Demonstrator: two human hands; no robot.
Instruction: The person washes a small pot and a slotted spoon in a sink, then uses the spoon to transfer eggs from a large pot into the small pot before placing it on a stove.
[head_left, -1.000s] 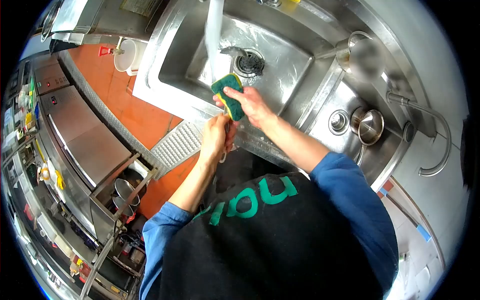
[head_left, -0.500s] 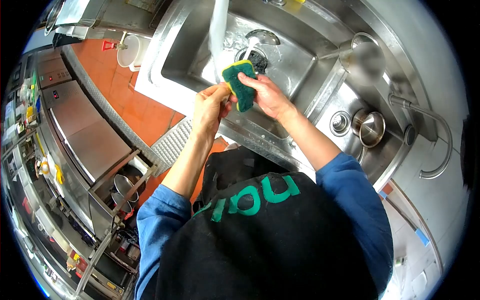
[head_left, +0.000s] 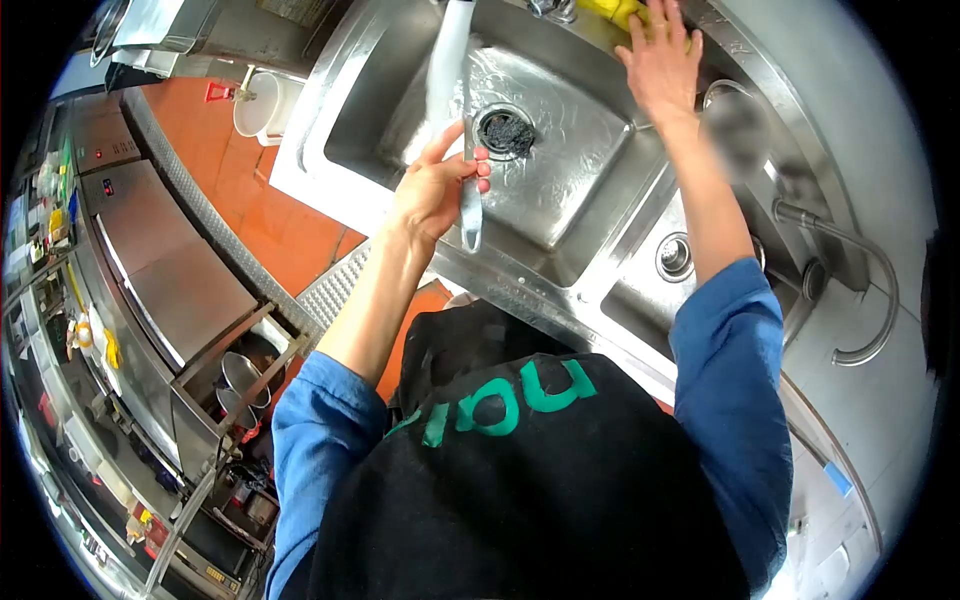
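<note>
My left hand is closed around the handle of a ladle over the near left part of the sink. The handle's looped end points down towards me, and its far end overlaps the white stream of water, so the bowl does not show. My right hand reaches to the sink's back ledge, fingers spread over something yellow. The green-and-yellow sponge cannot be made out apart from that yellow. A dark mass sits in the drain below.
To the right is a smaller basin with its own drain and a curved metal pipe. A metal pot stands at the back right. A white bucket is left of the sink, above an orange tiled floor.
My right hand has left the sponge and ladle area and moved up right to the back ledge. The ladle's bowl has left the sink floor; my left hand now holds its handle alone.
</note>
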